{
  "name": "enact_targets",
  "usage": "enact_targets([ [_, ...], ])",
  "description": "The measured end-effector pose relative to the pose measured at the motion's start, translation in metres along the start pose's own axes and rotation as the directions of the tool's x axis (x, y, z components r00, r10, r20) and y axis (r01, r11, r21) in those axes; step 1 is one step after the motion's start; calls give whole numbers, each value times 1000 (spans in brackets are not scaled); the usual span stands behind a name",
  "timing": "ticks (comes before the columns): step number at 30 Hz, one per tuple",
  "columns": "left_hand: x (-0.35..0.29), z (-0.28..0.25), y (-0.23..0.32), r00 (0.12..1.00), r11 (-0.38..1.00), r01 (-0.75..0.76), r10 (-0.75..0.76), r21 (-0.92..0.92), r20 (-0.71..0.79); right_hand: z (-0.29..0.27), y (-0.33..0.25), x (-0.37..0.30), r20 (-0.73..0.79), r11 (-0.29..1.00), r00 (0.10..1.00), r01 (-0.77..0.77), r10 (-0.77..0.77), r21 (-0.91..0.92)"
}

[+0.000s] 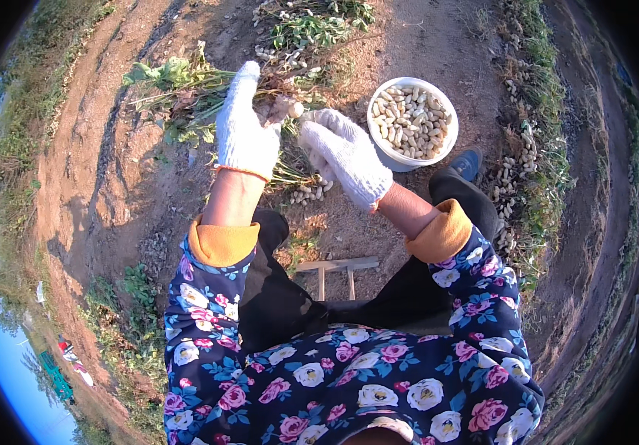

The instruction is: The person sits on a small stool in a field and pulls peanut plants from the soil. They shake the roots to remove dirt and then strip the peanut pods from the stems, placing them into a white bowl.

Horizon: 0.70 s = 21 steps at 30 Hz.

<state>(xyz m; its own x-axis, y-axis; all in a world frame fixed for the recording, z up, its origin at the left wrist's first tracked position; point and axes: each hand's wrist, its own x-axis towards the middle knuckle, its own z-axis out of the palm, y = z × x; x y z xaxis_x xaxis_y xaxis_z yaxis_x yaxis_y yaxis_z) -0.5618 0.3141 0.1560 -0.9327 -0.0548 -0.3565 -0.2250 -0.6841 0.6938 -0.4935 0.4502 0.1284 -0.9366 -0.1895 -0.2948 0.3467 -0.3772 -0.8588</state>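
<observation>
My left hand (245, 137), in a white knitted glove, is closed around a pulled peanut plant (186, 93) with its green leaves and stems pointing left. A pale peanut pod (295, 110) shows at the root end, right of my left palm. My right hand (345, 157), gloved the same way, has its fingers curled together beside that pod. Whether anything is between those fingertips is hidden. Right of this hand stands a white bucket (412, 80), with many peanuts (411, 122) inside it.
Below my hands, loose peanuts (310, 193) lie with stems on the soil. More pulled plants (316, 31) lie ahead, and a row of plants and pods (516, 174) runs along the right. Between my legs is a wooden stool (338, 265). My shoe (468, 163) is close to the bucket.
</observation>
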Motion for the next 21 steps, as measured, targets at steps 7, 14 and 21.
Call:
enact_targets([
  [7, -10, 7, -15, 996, 994, 82, -84, 77, 20, -13, 4, 12, 179, 633, 802, 567, -569, -528],
  [14, 1, -11, 8, 847, 860, 450, -325, -241, 421, -43, -33, -2, 391, 342, 881, 465, -265, -817],
  [21, 7, -22, 15, 713, 782, 588, -382, -206, 588, -130, -20, 19, 109, -337, 768, -145, -631, -930],
])
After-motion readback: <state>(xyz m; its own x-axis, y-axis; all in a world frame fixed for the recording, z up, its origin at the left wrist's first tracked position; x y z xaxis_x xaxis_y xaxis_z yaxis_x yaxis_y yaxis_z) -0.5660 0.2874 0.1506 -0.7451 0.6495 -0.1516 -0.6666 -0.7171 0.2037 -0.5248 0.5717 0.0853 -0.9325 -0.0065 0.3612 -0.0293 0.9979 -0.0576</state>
